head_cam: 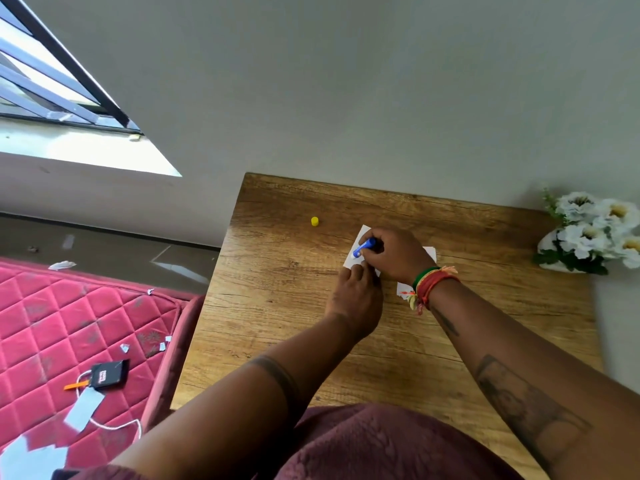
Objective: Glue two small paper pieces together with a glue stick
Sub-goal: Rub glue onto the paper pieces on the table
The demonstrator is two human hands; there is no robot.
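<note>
On the wooden table (277, 306) lies a small white paper piece (354, 252). My right hand (394, 254) grips a blue glue stick (364, 247), its tip pressed down on that paper. My left hand (356, 292) rests with its fingertips on the paper's near edge, pinning it flat. A second white paper piece (430, 252) shows under and behind my right hand and wrist, mostly hidden. The glue stick's yellow cap (314, 221) stands apart on the table, to the far left of the papers.
A white pot of white flowers (588, 233) sits at the table's far right corner against the wall. Left of the table is a red quilted mattress (69, 323) with paper scraps, a black device (107, 374) and a white cable.
</note>
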